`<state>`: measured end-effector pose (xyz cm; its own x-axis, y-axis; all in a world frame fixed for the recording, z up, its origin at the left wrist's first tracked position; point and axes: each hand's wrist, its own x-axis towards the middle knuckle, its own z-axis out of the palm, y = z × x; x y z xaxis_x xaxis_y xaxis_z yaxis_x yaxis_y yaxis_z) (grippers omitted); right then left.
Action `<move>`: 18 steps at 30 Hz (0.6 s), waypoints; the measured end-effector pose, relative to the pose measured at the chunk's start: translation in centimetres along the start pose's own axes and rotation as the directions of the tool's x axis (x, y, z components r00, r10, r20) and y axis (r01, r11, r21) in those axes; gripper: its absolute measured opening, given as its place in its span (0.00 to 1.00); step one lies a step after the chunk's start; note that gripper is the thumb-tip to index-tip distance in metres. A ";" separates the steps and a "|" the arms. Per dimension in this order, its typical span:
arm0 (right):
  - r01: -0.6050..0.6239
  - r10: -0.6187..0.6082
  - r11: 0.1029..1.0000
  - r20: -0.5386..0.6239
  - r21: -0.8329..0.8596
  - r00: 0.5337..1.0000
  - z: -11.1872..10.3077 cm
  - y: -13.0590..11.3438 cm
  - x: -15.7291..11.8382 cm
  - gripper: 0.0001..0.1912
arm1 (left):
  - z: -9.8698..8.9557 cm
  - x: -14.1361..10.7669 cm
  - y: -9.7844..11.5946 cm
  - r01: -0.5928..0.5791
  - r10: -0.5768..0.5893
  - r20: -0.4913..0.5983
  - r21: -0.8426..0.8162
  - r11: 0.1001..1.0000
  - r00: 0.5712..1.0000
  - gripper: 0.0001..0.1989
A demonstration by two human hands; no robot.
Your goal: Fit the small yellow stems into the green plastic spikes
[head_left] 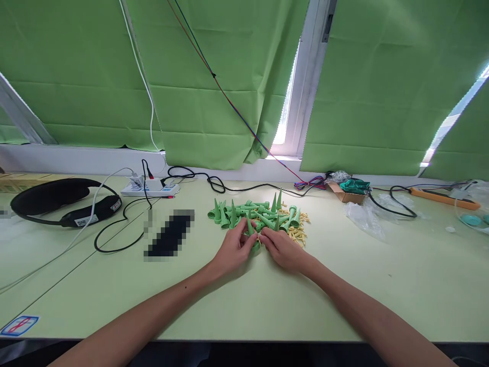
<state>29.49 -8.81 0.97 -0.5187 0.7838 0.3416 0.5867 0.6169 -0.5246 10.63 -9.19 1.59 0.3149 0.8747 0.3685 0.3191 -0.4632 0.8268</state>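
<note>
A pile of green cone-shaped pieces (241,210) lies on the pale green table (229,306), some cones standing upright and others on their sides. Small yellowish pieces (299,234) are scattered at the pile's right side. At the pile's front edge, my left hand (236,245) holds a green cone (250,227) between its fingers, tip pointing up. Close beside it on the right is my right hand (281,247), its fingertips pinched together near the held cone; whatever is between them is too small to make out.
A black headband-like device (91,211), a power strip (164,190) and cables occupy the left. A blurred dark object (171,235) lies nearer. At the back right are a small cardboard box (346,194), clear plastic bags (364,219) and an orange bar (445,198).
</note>
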 end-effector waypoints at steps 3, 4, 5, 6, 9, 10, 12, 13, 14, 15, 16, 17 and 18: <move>0.010 -0.010 1.000 -0.008 -0.001 1.000 0.0 0.0 0.1 0.16 | 0.0 0.0 0.0 -0.010 0.010 0.006 0.002 1.000 1.000 0.11; 0.010 -0.010 1.000 -0.012 -0.001 1.000 0.0 0.0 0.1 0.17 | 0.0 0.0 -0.1 -0.007 0.007 0.011 -0.001 1.000 1.000 0.11; 0.009 -0.009 1.000 -0.015 -0.002 1.000 0.0 0.0 0.1 0.17 | 0.0 0.0 -0.1 -0.002 0.002 0.015 -0.002 1.000 1.000 0.11; 0.008 -0.008 1.000 -0.016 -0.002 1.000 -0.1 -0.1 0.2 0.18 | -0.1 0.0 -0.1 0.001 -0.001 0.019 -0.004 1.000 1.000 0.11; -0.001 0.001 1.000 -0.013 -0.008 1.000 -0.2 -0.3 0.1 0.19 | -0.1 0.0 0.0 0.003 -0.002 0.024 -0.011 1.000 1.000 0.12; -0.006 0.005 1.000 -0.014 -0.014 1.000 -0.2 -0.3 0.1 0.20 | -0.1 -0.1 0.0 0.001 -0.001 0.024 -0.015 1.000 1.000 0.12; -0.015 0.015 0.999 -0.023 -0.029 1.000 -0.2 -0.4 0.1 0.21 | -0.1 -0.1 0.1 -0.001 0.001 0.024 -0.021 1.000 1.000 0.12; -0.019 0.018 0.999 -0.028 -0.035 0.999 -0.2 -0.4 0.1 0.21 | -0.1 -0.1 0.2 -0.002 0.002 0.023 -0.024 1.000 1.000 0.12; -0.023 0.022 0.999 -0.031 -0.039 0.999 -0.2 -0.4 0.1 0.21 | -0.1 -0.1 0.2 -0.001 0.001 0.021 -0.027 1.000 1.000 0.12; -0.028 0.027 0.999 -0.031 -0.040 0.999 -0.2 -0.4 0.1 0.22 | -0.1 -0.1 0.3 0.003 -0.003 0.022 -0.034 0.999 1.000 0.12; -0.032 0.031 0.999 -0.030 -0.039 0.999 -0.2 -0.4 0.1 0.22 | -0.1 -0.1 0.3 0.011 -0.010 0.024 -0.047 0.999 1.000 0.12; -0.037 0.036 0.999 -0.032 -0.036 0.999 -0.2 -0.5 0.1 0.21 | -0.1 -0.1 0.4 0.022 -0.021 0.026 -0.064 0.998 0.999 0.12; -0.042 0.040 0.999 -0.035 -0.030 0.999 -0.2 -0.5 0.1 0.21 | -0.1 -0.1 0.5 0.035 -0.033 0.027 -0.084 0.996 0.999 0.12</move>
<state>29.27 -9.02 1.48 -0.4726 0.8101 0.3470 0.6263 0.5857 -0.5144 10.71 -9.46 2.01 0.3280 0.8854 0.3294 0.2536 -0.4184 0.8721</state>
